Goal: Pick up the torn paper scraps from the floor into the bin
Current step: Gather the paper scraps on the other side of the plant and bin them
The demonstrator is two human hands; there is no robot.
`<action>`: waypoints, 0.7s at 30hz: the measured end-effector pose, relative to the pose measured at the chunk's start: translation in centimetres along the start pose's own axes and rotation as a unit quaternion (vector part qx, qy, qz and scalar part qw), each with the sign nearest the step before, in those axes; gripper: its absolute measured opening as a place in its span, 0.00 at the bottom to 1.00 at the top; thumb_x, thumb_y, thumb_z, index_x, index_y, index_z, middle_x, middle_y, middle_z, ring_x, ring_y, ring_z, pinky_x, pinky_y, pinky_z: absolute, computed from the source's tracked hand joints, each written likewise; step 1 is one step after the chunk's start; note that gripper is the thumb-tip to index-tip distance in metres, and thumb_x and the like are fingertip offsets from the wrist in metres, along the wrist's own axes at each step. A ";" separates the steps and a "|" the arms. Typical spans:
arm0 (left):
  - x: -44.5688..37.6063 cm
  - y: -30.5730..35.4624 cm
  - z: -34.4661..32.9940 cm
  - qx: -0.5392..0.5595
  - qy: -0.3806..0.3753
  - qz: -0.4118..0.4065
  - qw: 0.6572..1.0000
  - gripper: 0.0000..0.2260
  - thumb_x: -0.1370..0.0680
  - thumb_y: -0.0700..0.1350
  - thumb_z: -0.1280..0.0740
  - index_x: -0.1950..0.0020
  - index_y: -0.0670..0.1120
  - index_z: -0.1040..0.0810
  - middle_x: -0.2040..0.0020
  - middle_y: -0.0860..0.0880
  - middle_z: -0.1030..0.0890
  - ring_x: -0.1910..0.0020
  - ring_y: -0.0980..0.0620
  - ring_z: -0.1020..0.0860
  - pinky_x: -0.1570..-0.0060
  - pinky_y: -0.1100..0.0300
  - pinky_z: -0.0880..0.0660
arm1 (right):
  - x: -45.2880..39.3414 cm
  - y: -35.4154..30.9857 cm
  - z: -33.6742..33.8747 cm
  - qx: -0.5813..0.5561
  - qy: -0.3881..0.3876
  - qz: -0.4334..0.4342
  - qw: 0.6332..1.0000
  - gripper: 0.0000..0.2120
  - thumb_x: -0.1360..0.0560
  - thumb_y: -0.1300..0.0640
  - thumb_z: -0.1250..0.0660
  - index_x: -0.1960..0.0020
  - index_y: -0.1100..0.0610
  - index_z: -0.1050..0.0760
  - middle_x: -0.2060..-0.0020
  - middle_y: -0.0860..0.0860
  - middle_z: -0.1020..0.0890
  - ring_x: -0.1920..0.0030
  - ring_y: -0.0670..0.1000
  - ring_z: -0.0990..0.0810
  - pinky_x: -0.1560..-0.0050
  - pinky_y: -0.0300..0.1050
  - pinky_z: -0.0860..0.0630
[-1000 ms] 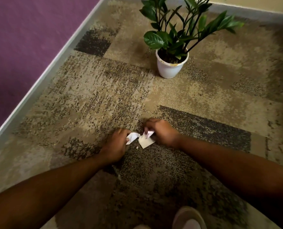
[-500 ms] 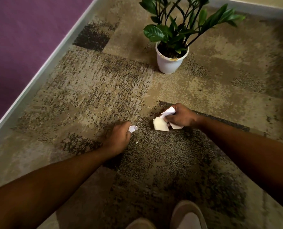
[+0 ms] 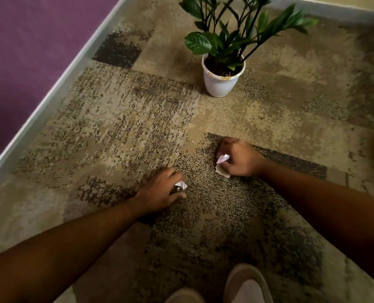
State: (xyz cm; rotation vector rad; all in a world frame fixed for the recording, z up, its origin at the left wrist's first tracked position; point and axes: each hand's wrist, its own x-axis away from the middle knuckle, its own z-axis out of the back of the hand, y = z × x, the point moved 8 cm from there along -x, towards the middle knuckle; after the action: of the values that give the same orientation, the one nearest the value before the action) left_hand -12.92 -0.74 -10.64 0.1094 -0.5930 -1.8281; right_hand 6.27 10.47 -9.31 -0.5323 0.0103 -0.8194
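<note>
Shoes (image 3: 245, 285): tips showed at bottom edge, on the carpet (image 3: 120, 132); no logo seen.
Left hand (image 3: 162, 191): low on the floor, fingers curled round a small white paper scrap (image 3: 181, 185), grip closed on it.
Right hand (image 3: 238, 158): a bit farther out, fingers pinched a bunch of paper scraps (image 3: 222, 165), which poked out below the fist and touched or nearly touched the carpet.
Risk 1: loose right-hand bunch, prob. several pcs; a scrap could slip out on the lift.
Risk 2: tiny bits could hide in the speckled carpet & get missed.
Risk 3: bin not in view, so the carry could be long w/ both fists full.
Plant pot (image 3: 220, 80): white, well apart, beyond both hands; unlikely to be bumped.
Writing: none legible on scraps, pot or shoes.
</note>
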 end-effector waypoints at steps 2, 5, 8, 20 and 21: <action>-0.1 0.1 0.4 0.021 0.010 -0.012 1.000 0.11 0.22 0.48 0.33 0.40 0.48 0.24 0.48 0.52 0.29 0.49 0.55 0.31 0.54 0.60 0.31 | 0.5 0.6 -0.9 0.044 -0.047 -0.009 0.998 0.16 0.29 0.38 0.37 0.48 0.46 0.22 0.49 0.51 0.24 0.47 0.52 0.23 0.47 0.51 0.20; -0.1 -0.7 -0.1 0.021 -0.008 -0.002 1.000 0.15 0.22 0.39 0.36 0.35 0.44 0.25 0.41 0.46 0.24 0.43 0.48 0.26 0.45 0.56 0.29 | 1.2 1.1 -1.9 0.097 -0.083 0.000 0.992 0.34 0.30 0.27 0.38 0.31 0.47 0.26 0.36 0.53 0.28 0.37 0.53 0.28 0.35 0.51 0.26; 0.0 -1.2 -0.5 0.001 -0.019 0.006 1.000 0.15 0.20 0.40 0.37 0.33 0.44 0.28 0.34 0.45 0.26 0.38 0.47 0.27 0.43 0.57 0.31 | 1.5 1.2 -1.8 0.090 -0.074 0.025 0.993 0.36 0.29 0.29 0.36 0.29 0.50 0.27 0.33 0.55 0.28 0.35 0.56 0.27 0.34 0.51 0.27; 0.7 -3.4 1.1 -0.062 0.025 0.036 0.997 0.10 0.20 0.52 0.35 0.44 0.48 0.30 0.50 0.52 0.26 0.58 0.54 0.27 0.60 0.59 0.32 | 0.5 0.5 -0.9 0.039 -0.009 0.045 0.998 0.05 0.29 0.54 0.26 0.56 0.49 0.22 0.54 0.50 0.22 0.54 0.55 0.22 0.54 0.49 0.24; 0.7 -3.2 1.0 -0.085 0.018 0.021 0.996 0.09 0.20 0.50 0.36 0.44 0.47 0.29 0.49 0.49 0.24 0.58 0.52 0.25 0.61 0.59 0.31 | 0.4 0.6 -1.0 0.045 -0.006 0.045 0.998 0.05 0.29 0.54 0.25 0.56 0.49 0.21 0.54 0.50 0.22 0.54 0.54 0.22 0.55 0.47 0.26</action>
State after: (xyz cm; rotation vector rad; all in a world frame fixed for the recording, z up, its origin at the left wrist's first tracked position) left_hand -16.31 -0.31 -11.03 0.0153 -0.4090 -1.8229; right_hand 6.77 10.06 -10.33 -0.4483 -0.0133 -0.7262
